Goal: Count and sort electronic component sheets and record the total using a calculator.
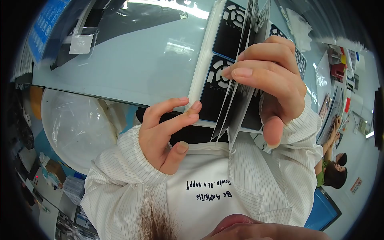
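Observation:
In the head view, a stack of thin white-bordered sheets [209,36] lies at the table's near edge. Black panels with ring-shaped button cut-outs [216,88] are printed on it. Several sheets [234,102] stand raised, seen nearly edge-on. My right hand [276,74] curls its fingers round these raised sheets, with its thumb lower down on the right; part of its grip is hidden. My left hand [168,130] is open, fingers apart and holding nothing, its fingertips beside the stack's left edge.
A glossy light table [132,72] spreads ahead, with dark film and a small white square [81,44] at far left. Below its edge sits a round translucent tub [74,128]. White crumpled plastic [299,28] lies at far right. Another person [334,172] works farther right.

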